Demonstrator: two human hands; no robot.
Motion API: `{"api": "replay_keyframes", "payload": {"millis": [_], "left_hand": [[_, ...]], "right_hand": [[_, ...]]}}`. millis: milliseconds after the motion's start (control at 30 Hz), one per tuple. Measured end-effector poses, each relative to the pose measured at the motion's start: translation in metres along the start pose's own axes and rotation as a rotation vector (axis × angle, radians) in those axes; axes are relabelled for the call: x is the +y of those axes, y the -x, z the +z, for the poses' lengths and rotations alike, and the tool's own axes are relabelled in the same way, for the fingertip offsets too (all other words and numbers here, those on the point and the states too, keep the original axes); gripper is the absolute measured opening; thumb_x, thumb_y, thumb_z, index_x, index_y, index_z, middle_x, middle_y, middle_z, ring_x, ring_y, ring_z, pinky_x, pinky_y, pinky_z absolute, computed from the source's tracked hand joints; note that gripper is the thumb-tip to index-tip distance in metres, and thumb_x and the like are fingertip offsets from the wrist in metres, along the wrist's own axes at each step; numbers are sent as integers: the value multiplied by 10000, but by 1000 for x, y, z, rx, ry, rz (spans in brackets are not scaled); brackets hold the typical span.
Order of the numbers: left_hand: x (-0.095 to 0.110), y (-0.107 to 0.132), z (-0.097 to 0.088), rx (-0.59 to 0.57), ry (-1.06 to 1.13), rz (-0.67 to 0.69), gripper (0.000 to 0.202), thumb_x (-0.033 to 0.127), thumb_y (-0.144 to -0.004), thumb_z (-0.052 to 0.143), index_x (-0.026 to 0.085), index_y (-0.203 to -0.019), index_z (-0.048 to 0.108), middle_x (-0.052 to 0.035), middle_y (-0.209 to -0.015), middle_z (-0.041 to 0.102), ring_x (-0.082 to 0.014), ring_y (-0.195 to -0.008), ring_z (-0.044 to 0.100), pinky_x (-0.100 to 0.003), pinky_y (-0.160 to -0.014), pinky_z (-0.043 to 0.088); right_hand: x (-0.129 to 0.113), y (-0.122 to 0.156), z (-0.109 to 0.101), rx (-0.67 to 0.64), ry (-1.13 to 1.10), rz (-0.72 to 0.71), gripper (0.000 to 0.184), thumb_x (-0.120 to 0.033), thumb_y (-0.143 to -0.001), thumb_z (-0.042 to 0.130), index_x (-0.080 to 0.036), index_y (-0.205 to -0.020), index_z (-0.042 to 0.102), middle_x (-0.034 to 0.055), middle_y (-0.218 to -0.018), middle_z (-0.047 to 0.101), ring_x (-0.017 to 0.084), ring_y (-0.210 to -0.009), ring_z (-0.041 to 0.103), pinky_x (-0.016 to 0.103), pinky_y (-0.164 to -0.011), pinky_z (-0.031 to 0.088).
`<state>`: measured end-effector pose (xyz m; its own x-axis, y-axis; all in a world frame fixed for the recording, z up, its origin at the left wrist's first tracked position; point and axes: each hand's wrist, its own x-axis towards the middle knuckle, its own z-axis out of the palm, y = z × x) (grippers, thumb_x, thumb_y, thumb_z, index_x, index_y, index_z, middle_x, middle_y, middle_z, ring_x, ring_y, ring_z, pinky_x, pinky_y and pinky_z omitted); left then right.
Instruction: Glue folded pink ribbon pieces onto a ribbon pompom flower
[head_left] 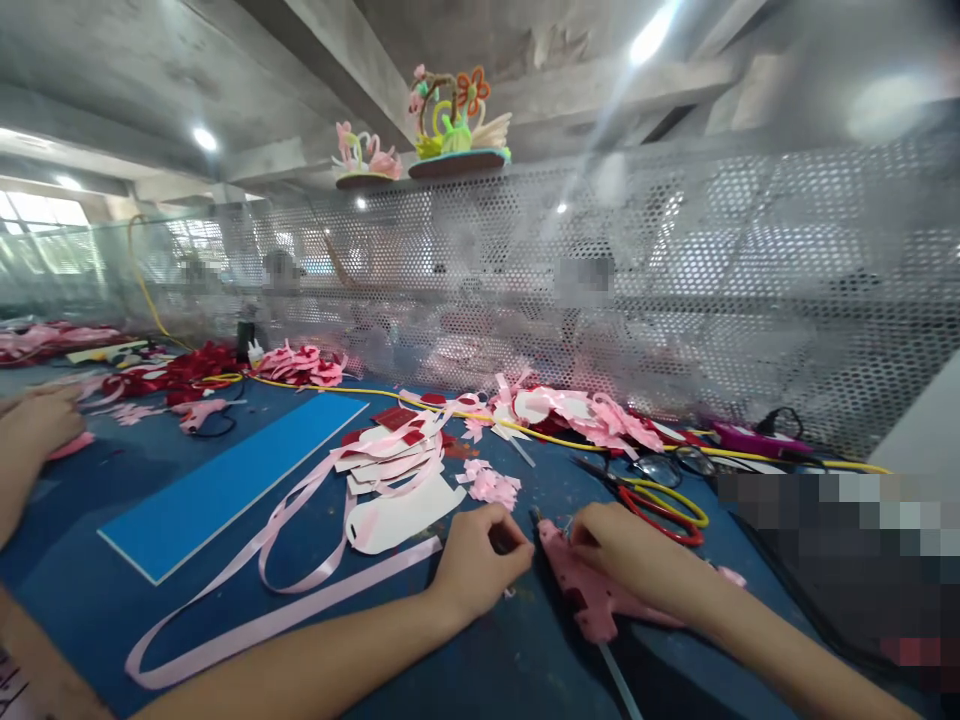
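Observation:
My left hand (480, 565) is closed in a pinch above the blue table, thumb and forefinger together; what lies between them is too small to make out. A pink satin ribbon (300, 622) loops over the table and reaches the back of this hand. Fingers bent, my right hand (619, 545) lies over a pink hot glue gun (589, 590), near its nozzle end, and its fingertips are partly hidden. A translucent glue stick (621, 682) protrudes from the gun's rear. Beyond my left hand are white card pieces (405, 515) and pink ribbon bits (491, 484).
Red-and-yellow-handled scissors (667, 510) lie right of the glue gun. A blue board (232, 485) is at left, near a co-worker's hand (45, 425). Ribbon piles (577, 415) and a yellow cable (547, 437) run below a perforated metal screen (480, 270).

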<state>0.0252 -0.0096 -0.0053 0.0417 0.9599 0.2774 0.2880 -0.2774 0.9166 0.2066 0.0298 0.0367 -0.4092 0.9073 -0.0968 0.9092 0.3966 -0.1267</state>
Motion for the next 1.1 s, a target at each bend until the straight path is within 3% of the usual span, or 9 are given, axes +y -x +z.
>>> {"api": "replay_keyframes", "payload": {"millis": [233,367,567,1100], "left_hand": [[-1,1,0,-5,-18,34,76,182,-660,568,181,-584,566,26,-531,573,-127,-503,532,-222,-503,400],[-1,1,0,-3,-20,37,74,186,-665,567,182,-591,564,24,-529,580,-135,-510,549,-230,-513,415],[0,1,-2,-3,-23,27,74,190,-660,576,179,-589,558,25,-520,575,-139,-513,559,-234,-525,423],[-1,1,-1,-40,-43,6,102,220,-689,575,168,-607,543,32,-522,558,-122,-499,522,-216,-499,387]], "right_hand": [[-10,-1,-6,-23,75,54,204,-136,-793,473,-115,-682,642,71,-659,629,166,-626,573,245,-504,261],[-16,2,-12,-60,84,70,204,-89,-812,459,-118,-721,639,59,-707,643,148,-658,581,231,-528,318],[-17,3,-19,-148,66,51,237,-311,-897,504,-130,-777,600,-3,-760,622,122,-693,591,293,-667,474],[-17,6,-17,-191,32,85,235,-330,-892,518,-132,-997,589,40,-975,618,164,-832,607,349,-737,505]]}}
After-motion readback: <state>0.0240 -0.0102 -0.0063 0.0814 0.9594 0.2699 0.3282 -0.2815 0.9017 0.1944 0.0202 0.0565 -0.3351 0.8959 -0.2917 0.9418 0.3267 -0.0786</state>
